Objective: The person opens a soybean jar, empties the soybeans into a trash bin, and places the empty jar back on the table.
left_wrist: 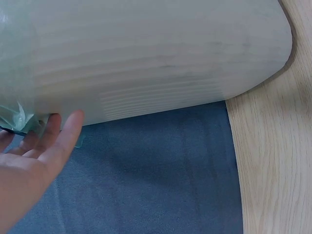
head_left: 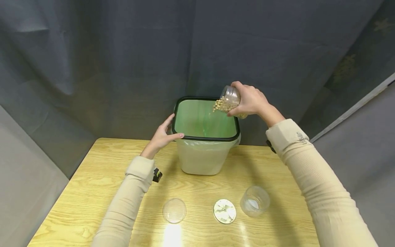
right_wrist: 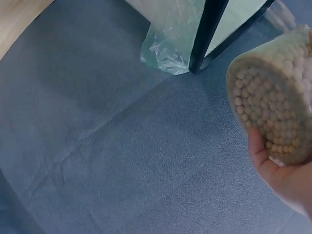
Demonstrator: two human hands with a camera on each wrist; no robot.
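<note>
A white trash bin [head_left: 200,157] with a black rim and a green plastic liner [head_left: 203,116] stands at the table's far edge. My left hand [head_left: 161,136] holds the bin's left rim, thumb over the top and fingers against the outer side. The left wrist view shows those fingers [left_wrist: 63,139] by the bin's wall [left_wrist: 161,58]. Above the bin's right side, my right hand [head_left: 251,99] grips a clear jar [head_left: 232,95] of round beige beans [head_left: 220,104]. The jar is tipped, mouth to the left, with beans at its lip. Its bean-filled base [right_wrist: 268,107] shows in the right wrist view.
On the wooden table [head_left: 102,185] nearer me lie a clear round lid [head_left: 174,210] and a shiny silvery disc [head_left: 224,211]. A clear container [head_left: 254,201] stands to their right. A dark grey curtain [head_left: 139,68] hangs right behind the bin.
</note>
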